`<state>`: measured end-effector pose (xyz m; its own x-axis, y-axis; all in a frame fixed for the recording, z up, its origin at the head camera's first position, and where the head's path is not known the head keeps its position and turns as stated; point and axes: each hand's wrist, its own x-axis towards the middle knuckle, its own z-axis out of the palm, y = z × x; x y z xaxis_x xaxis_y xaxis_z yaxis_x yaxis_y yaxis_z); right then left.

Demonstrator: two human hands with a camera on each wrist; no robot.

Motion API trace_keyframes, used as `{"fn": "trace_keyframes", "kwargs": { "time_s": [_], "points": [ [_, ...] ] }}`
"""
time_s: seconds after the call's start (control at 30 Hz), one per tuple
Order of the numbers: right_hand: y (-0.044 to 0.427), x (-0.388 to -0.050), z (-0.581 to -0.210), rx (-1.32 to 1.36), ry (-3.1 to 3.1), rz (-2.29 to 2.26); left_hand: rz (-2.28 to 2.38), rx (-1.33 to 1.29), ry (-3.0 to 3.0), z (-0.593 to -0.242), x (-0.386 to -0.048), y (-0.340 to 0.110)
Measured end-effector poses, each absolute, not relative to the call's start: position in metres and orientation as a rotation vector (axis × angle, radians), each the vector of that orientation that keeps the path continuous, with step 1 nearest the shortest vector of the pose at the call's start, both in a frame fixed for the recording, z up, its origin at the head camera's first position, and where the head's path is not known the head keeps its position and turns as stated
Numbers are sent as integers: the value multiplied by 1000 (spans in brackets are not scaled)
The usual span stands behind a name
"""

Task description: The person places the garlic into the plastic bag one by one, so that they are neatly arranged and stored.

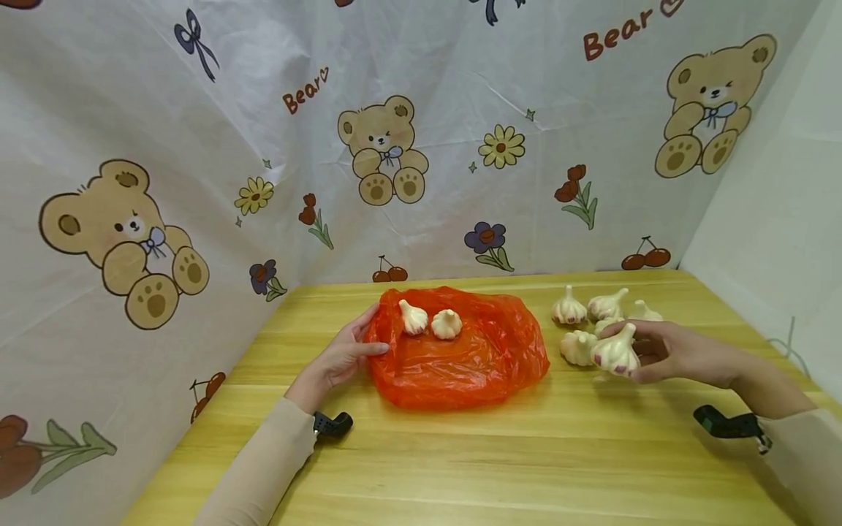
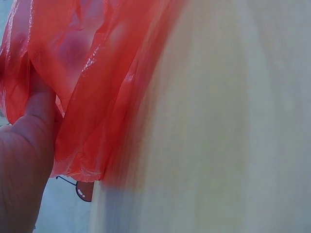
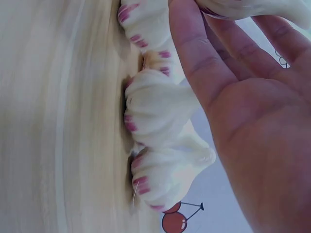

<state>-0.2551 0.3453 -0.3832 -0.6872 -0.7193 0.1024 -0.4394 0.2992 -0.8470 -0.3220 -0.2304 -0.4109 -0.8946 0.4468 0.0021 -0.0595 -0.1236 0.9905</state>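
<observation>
A red plastic bag (image 1: 454,369) lies spread on the table with its mouth toward me. Two garlic bulbs, one upright (image 1: 413,318) and one rounder (image 1: 446,324), rest on it near the far left side. My left hand (image 1: 345,354) pinches the bag's left edge, thumb on the near side; its other fingers are partly hidden by the plastic. My right hand (image 1: 677,354) holds a garlic bulb (image 1: 616,352) between thumb and fingers, just above the table. In the right wrist view that held bulb (image 3: 248,7) shows only at the top edge.
Several more garlic bulbs (image 1: 569,307) are grouped on the wooden table (image 1: 427,467) behind and left of my right hand. A printed bear cloth (image 1: 447,219) hangs along the back and left. A white wall (image 1: 776,241) stands at the right.
</observation>
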Motion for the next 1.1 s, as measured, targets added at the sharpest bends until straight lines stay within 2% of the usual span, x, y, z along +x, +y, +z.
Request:
{"fn": "trace_keyframes", "kwargs": {
  "time_s": [0.53, 0.97, 1.1],
  "points": [
    [314, -255, -368, -1014, 2386, -1290, 2113, 427, 1791, -412, -322, -232],
    [284, -261, -359, -836, 2518, -1255, 2094, 412, 1818, -410, -322, -231],
    [273, -266, -356, -869, 2499, -1258, 2088, 406, 1823, -410, -323, -231]
  ]
}}
